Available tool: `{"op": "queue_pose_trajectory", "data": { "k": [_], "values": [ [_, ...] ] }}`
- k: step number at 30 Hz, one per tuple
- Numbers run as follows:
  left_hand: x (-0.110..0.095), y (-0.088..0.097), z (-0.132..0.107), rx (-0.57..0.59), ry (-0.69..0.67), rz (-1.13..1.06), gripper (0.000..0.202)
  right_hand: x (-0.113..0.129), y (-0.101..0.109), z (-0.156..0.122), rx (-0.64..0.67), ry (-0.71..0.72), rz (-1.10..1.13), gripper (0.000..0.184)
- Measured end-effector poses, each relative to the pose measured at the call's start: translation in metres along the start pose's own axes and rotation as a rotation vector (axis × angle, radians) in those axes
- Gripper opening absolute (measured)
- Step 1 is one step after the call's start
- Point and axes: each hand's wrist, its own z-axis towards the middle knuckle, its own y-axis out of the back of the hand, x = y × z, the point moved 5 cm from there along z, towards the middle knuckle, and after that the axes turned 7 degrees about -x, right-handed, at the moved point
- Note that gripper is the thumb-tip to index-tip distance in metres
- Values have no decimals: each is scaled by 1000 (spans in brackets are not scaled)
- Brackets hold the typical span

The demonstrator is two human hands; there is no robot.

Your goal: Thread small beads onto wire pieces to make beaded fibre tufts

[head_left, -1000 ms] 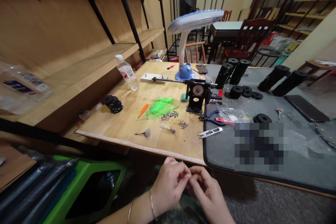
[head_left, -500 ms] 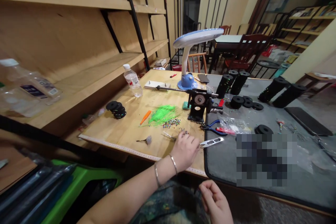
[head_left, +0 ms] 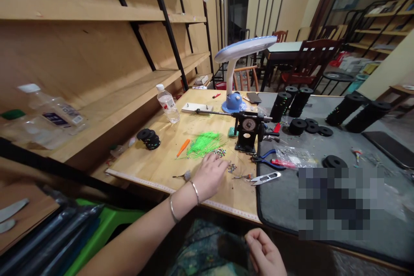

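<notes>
My left hand (head_left: pixel 210 175) reaches over the wooden table (head_left: pixel 155 168), fingers bent together with the tips down beside a small heap of mixed beads (head_left: pixel 220 152) and tiny metal bits (head_left: pixel 231 167). What the fingertips pinch is hidden. Two bangles sit on that wrist. Just right of the hand lies a small orange-tipped piece (head_left: pixel 243 177), then silver thread snips (head_left: pixel 265 177). My right hand (head_left: pixel 263 253) rests low by my lap, fingers curled, thumb against forefinger. A bundle of neon green strands (head_left: pixel 204 142) and an orange tool (head_left: pixel 183 148) lie behind the left hand.
A black hand-crank winder (head_left: pixel 247 130) stands mid-table with a blue desk lamp (head_left: pixel 237 73) behind it. Blue pliers (head_left: pixel 267 160), black foam rollers (head_left: pixel 291 99) and discs (head_left: pixel 148 138) lie around a grey mat (head_left: pixel 291 207). A water bottle (head_left: pixel 168 103) stands left; shelves line the left wall.
My hands parted from in front of my lap. The left hand reached onto the table near the snips, left the orange-tipped piece there, then shifted left to the beads. The right hand stayed low.
</notes>
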Motion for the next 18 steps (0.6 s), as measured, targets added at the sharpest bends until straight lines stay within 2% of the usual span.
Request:
{"op": "queue_pose_trajectory", "data": {
  "k": [3, 6, 8, 13, 16, 18],
  "values": [
    [11, -17, -10, 3, 17, 91, 32, -2, -2, -1, -39, 11, 27, 54],
    [17, -23, -15, -41, 55, 107, 28, -4, -3, -1, -63, 10, 28, 54],
    [18, -20, -17, -54, 57, 95, 26, -4, -3, -2, -66, 6, 18, 54],
    [23, 1, -27, -100, 103, 24, 22, -4, -5, -3, -67, 7, 40, 53],
    [28, 8, -33, -82, 226, -96, 20, -1, -8, -4, -52, 14, 19, 53],
    [28, 7, -40, -59, 341, -256, 18, 4, -10, -5, -47, 23, 11, 53]
  ]
}}
